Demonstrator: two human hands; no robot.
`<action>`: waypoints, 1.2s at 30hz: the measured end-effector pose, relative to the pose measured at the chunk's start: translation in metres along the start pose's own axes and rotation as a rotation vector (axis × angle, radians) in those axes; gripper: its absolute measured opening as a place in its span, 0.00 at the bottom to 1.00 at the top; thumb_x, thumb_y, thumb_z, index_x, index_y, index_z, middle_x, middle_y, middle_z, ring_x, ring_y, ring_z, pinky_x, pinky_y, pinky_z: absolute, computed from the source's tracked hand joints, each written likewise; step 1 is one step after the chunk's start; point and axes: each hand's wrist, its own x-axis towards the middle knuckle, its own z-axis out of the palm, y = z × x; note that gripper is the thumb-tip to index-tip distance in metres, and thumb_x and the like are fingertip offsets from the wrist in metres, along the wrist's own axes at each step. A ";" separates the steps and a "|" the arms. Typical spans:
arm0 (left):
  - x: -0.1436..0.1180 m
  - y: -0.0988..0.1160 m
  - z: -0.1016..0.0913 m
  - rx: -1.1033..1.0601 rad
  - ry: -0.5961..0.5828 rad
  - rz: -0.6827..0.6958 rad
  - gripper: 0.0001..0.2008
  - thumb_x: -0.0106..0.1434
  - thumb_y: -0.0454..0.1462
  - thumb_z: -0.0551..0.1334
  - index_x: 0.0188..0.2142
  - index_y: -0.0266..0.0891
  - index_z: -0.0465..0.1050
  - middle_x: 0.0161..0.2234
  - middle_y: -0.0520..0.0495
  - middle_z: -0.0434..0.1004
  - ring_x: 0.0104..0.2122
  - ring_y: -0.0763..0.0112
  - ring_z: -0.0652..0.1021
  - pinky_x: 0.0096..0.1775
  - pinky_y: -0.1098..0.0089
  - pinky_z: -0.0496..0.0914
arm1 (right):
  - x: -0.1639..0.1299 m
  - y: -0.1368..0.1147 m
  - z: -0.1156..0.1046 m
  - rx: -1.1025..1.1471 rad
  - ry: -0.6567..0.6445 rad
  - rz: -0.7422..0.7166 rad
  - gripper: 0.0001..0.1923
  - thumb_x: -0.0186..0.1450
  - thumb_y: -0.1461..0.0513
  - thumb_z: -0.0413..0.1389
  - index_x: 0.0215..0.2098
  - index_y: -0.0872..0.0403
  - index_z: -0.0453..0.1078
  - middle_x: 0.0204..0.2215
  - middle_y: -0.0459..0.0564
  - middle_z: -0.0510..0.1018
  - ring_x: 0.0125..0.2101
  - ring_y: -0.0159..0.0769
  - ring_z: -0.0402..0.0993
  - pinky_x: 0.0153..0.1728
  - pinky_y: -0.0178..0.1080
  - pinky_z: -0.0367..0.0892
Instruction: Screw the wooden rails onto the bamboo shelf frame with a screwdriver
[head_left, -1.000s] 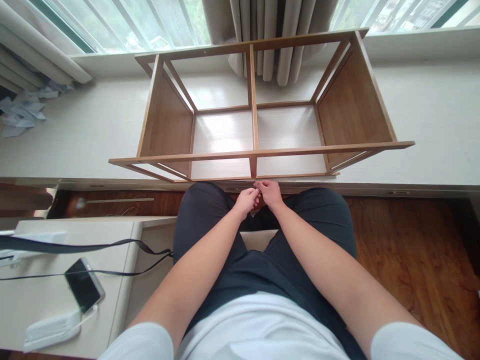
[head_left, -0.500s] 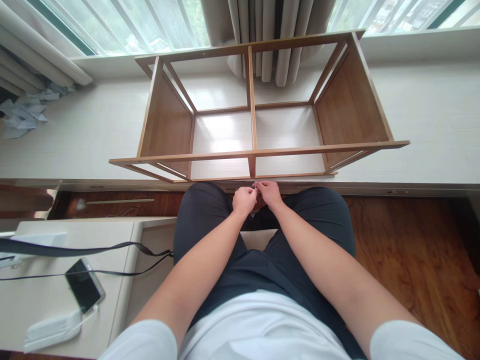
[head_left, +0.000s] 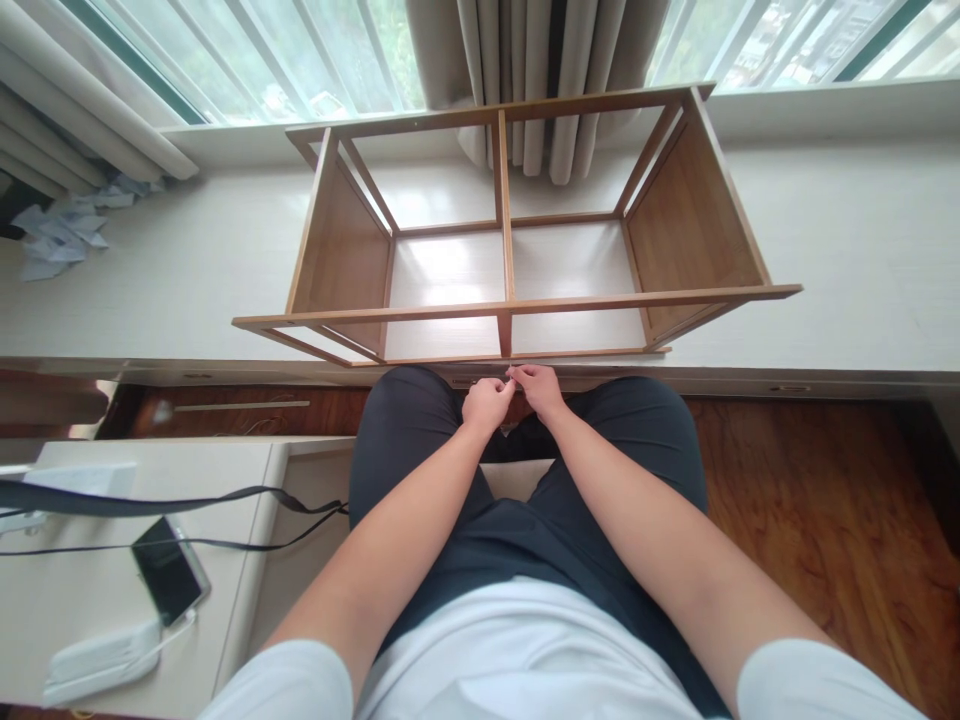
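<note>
A: Where do the person's hands sit?

B: The left hand (head_left: 487,402) and right hand (head_left: 537,388) meet between the knees, just below the wooden shelf frame (head_left: 504,232) on the white ledge (head_left: 847,250). Fingers curled, pinching something too small to tell.

A: Counts?

B: One frame with two open bays; one phone (head_left: 169,569) on the side table (head_left: 112,600).

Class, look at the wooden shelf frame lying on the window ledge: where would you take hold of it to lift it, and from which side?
Probably the near top rail of the wooden shelf frame, one grip either side of the centre divider, from the front. It is a thin open bar with gaps beneath for fingers.
</note>
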 end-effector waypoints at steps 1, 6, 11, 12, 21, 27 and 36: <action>-0.001 -0.002 0.001 -0.056 -0.059 0.000 0.20 0.64 0.49 0.63 0.21 0.41 0.72 0.20 0.48 0.71 0.24 0.67 0.73 0.29 0.72 0.62 | 0.000 0.000 0.000 0.000 0.001 0.007 0.18 0.54 0.50 0.62 0.28 0.56 0.80 0.24 0.49 0.80 0.28 0.39 0.74 0.30 0.36 0.66; -0.006 -0.001 0.018 -0.525 -0.257 -0.164 0.24 0.72 0.52 0.48 0.31 0.39 0.71 0.19 0.51 0.69 0.15 0.75 0.67 0.21 0.74 0.56 | -0.004 -0.004 0.001 0.027 0.013 0.067 0.19 0.53 0.49 0.63 0.28 0.58 0.79 0.18 0.47 0.75 0.22 0.35 0.70 0.23 0.35 0.63; -0.012 0.008 0.023 -0.991 -0.360 -0.440 0.23 0.74 0.49 0.41 0.34 0.40 0.66 0.20 0.54 0.65 0.16 0.75 0.64 0.21 0.75 0.57 | -0.008 -0.010 0.001 0.023 0.031 0.115 0.19 0.52 0.50 0.63 0.30 0.58 0.80 0.19 0.47 0.76 0.21 0.36 0.71 0.22 0.35 0.63; -0.012 0.009 0.021 -1.041 -0.371 -0.455 0.20 0.73 0.48 0.43 0.34 0.41 0.65 0.21 0.55 0.64 0.16 0.76 0.64 0.21 0.75 0.57 | -0.008 -0.011 0.001 0.022 0.026 0.103 0.18 0.52 0.50 0.63 0.30 0.58 0.80 0.20 0.48 0.77 0.22 0.36 0.71 0.23 0.35 0.63; -0.006 0.009 0.014 -1.317 -0.448 -0.503 0.15 0.73 0.42 0.48 0.30 0.41 0.61 0.23 0.53 0.64 0.18 0.75 0.63 0.23 0.74 0.55 | -0.008 -0.013 0.001 0.087 -0.020 0.142 0.16 0.52 0.52 0.64 0.30 0.57 0.80 0.21 0.47 0.78 0.20 0.33 0.69 0.21 0.34 0.63; -0.005 0.008 0.017 -1.338 -0.465 -0.506 0.17 0.74 0.43 0.47 0.29 0.41 0.59 0.22 0.55 0.59 0.18 0.76 0.61 0.22 0.74 0.53 | -0.009 -0.015 0.002 0.114 -0.022 0.167 0.14 0.52 0.53 0.64 0.29 0.57 0.79 0.19 0.46 0.76 0.17 0.29 0.65 0.17 0.32 0.60; -0.003 0.007 0.021 -1.136 -0.391 -0.452 0.16 0.73 0.46 0.49 0.31 0.41 0.59 0.22 0.55 0.61 0.17 0.77 0.62 0.23 0.75 0.54 | -0.008 -0.013 0.002 0.126 -0.040 0.163 0.16 0.53 0.52 0.64 0.29 0.57 0.77 0.17 0.44 0.72 0.15 0.28 0.62 0.14 0.32 0.57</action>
